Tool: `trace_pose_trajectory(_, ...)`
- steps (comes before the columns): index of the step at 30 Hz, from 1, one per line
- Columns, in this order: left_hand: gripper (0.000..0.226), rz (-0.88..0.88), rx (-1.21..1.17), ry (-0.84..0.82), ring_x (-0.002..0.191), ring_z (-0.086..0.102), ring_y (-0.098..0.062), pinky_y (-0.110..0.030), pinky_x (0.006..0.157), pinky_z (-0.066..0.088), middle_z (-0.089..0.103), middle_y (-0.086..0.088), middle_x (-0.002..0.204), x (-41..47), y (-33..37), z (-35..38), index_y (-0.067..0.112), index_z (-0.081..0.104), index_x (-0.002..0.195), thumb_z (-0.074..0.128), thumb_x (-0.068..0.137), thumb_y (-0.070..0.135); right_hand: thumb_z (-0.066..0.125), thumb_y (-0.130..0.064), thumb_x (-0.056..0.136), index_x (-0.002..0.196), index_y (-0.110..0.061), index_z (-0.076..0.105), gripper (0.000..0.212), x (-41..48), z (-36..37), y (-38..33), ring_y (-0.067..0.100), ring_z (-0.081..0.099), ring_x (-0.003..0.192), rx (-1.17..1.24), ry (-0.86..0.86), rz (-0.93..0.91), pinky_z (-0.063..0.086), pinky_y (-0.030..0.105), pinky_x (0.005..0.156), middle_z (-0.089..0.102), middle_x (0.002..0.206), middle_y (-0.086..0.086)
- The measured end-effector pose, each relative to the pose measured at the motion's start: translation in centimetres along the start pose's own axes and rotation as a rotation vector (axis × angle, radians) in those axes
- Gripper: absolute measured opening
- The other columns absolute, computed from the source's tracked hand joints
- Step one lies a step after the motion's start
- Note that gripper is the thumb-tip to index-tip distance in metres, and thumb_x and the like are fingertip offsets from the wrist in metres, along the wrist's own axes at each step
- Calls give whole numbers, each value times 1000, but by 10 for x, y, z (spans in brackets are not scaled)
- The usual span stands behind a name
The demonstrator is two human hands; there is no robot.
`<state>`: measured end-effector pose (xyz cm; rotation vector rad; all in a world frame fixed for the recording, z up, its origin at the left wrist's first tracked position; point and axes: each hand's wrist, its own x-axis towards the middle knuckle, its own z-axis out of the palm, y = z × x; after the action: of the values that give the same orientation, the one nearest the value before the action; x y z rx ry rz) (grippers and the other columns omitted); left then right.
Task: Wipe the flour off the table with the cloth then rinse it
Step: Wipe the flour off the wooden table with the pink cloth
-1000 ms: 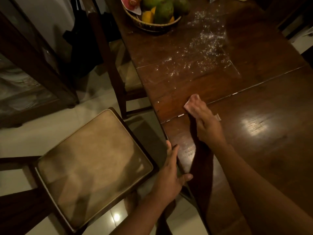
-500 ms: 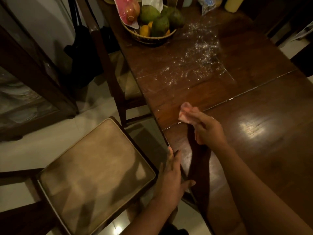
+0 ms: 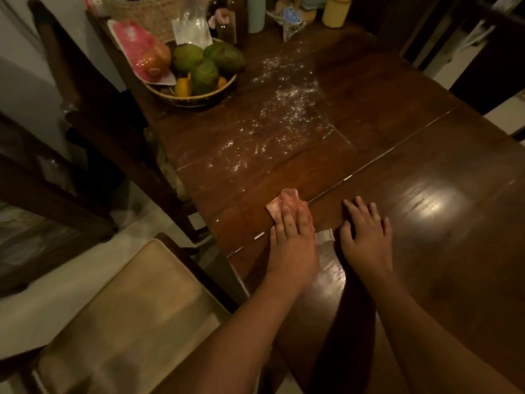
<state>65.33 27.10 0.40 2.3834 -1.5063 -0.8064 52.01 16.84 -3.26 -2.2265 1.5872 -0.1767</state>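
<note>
**Reach far, then sweep back**

The left hand (image 3: pixel 292 237) presses the pink cloth (image 3: pixel 279 204) flat on the bench (image 3: pixel 426 265), fingers straight, no closed grip. The right hand (image 3: pixel 366 237) lies spread and empty. The flour (image 3: pixel 284 118) lies farther off, so push out and drag it back into one pile.

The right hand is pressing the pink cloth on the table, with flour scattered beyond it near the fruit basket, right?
No, the head view shows the left hand pressing the pink cloth on the table; the right hand lies flat beside it, holding nothing. Flour is scattered beyond it near the fruit basket.
</note>
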Motion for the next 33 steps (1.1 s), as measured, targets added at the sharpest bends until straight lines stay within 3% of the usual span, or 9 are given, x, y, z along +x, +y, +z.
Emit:
trace_pose_trajectory(8,72,37,170,85,150,-12,-37,-59,118,-4,-16,-19,162,109,5,-21,15,-8,156,37,100,26,36,-39,98,153,-42,27,56,1,0,-2,14,-1,155,-58,-16,16,0,50,124,13,167,-12)
trace_pose_trajectory(10,69,50,181,109,151,-7,-32,-67,114,-4,-9,-13,164,147,4,-37,20,2,156,40,100,25,34,-41,99,155,-41,22,57,5,-2,-3,14,-6,155,-47,-36,4,-4,49,123,8,168,-11)
trace_pose_trajectory(13,60,78,107,163,152,5,-31,-65,117,3,9,-9,165,178,19,-41,21,24,152,47,97,24,34,-43,98,156,-40,21,59,4,1,-2,15,-8,155,-58,-78,8,-6,50,121,8,168,-11)
trace_pose_trajectory(16,60,239,85,142,151,10,-30,-59,120,12,20,-5,163,168,37,-20,24,26,152,48,96,22,39,-41,93,138,-42,53,46,21,-11,10,20,32,146,-59,5,-31,8,56,119,46,150,-9)
trace_pose_trajectory(18,61,294,88,147,152,6,-27,-55,121,10,15,0,164,162,31,-10,29,24,153,49,98,20,41,-38,93,126,-42,61,39,52,-22,21,20,44,134,-71,33,-94,10,62,119,55,135,-8)
trace_pose_trajectory(22,77,327,57,158,152,4,-20,-52,120,2,4,6,165,172,17,-14,38,-4,155,47,101,20,31,-45,97,153,-48,22,57,89,-22,24,14,1,155,-123,-44,-71,-8,56,119,11,167,-10)
trace_pose_trajectory(28,64,174,108,208,152,1,-26,-51,123,5,7,-6,165,234,45,-23,15,12,157,44,102,24,26,-48,93,154,-49,20,61,88,-21,26,8,-4,154,-81,-58,-47,-5,56,122,8,167,-14)
trace_pose_trajectory(31,58,438,243,135,152,0,-29,-47,123,1,11,-10,164,265,72,-22,18,22,156,44,102,22,26,-48,92,154,-49,24,62,88,-19,25,7,-4,154,-66,-42,-49,-5,54,122,10,167,-15)
trace_pose_trajectory(33,65,573,369,67,152,1,-27,-41,121,-1,13,-10,164,273,84,-20,13,16,156,48,101,25,25,-47,91,154,-49,25,63,88,-18,26,6,-4,154,-61,-40,-47,-5,54,122,10,167,-16)
